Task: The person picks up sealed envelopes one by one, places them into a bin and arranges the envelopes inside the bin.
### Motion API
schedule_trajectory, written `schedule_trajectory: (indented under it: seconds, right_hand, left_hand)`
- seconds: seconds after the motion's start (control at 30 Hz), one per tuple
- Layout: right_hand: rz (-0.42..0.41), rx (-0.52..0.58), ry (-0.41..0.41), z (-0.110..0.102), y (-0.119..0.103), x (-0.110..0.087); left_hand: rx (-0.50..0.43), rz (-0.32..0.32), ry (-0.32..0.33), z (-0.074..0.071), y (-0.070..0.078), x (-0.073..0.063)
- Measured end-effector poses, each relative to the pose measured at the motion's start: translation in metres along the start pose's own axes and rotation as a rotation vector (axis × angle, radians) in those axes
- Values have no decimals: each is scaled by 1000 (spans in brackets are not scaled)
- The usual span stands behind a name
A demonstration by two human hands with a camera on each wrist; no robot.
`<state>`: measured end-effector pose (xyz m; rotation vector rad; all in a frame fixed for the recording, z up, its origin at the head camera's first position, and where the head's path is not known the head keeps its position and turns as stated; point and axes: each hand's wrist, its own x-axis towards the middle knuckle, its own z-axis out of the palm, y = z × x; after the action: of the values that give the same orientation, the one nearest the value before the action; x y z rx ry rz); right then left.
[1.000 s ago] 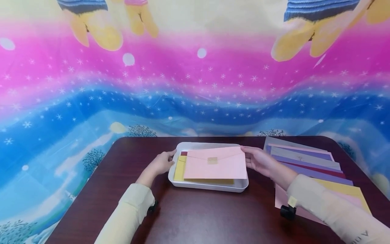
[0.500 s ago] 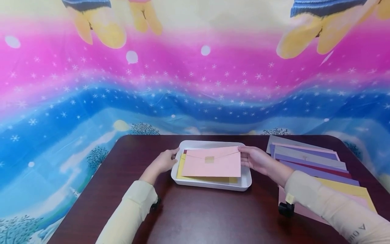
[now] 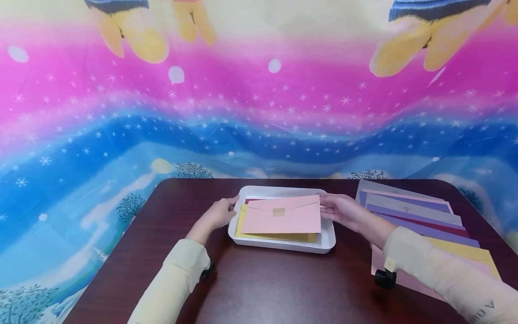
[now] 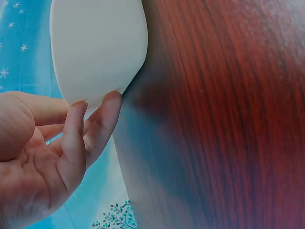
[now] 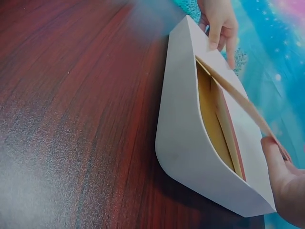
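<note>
A white tray (image 3: 279,248) lies on the dark wooden table, holding a yellow envelope (image 3: 244,228) and a dark red envelope (image 3: 252,201) mostly covered from above. A pink envelope (image 3: 283,221) with a gold patch slants over them, its right side raised. My right hand (image 3: 344,212) pinches its upper right corner; in the right wrist view the thumb (image 5: 274,155) lies on the envelope's edge. My left hand (image 3: 217,215) holds the tray's left end. In the left wrist view its fingertips (image 4: 114,98) meet the tray's outer wall.
Fanned at the right of the table, several envelopes in grey, purple, dark red, yellow and pink (image 3: 417,225) lie partly under my right forearm. A patterned winter cloth (image 3: 259,112) hangs right behind the table's far edge (image 3: 194,180).
My right hand has shifted the pink envelope slightly left over the tray. The left hand has stayed at the tray's left end, and the head view has moved a little.
</note>
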<state>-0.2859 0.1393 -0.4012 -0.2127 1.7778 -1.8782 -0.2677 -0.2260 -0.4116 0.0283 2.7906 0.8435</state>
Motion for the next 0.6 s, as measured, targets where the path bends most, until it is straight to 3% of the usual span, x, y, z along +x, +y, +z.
schedule_trajectory:
  seconds: [0.6]
  right_hand:
    - [-20,75,-44,-16,-10,-14]
  left_hand:
    - [3,-13,-1,0,2,0]
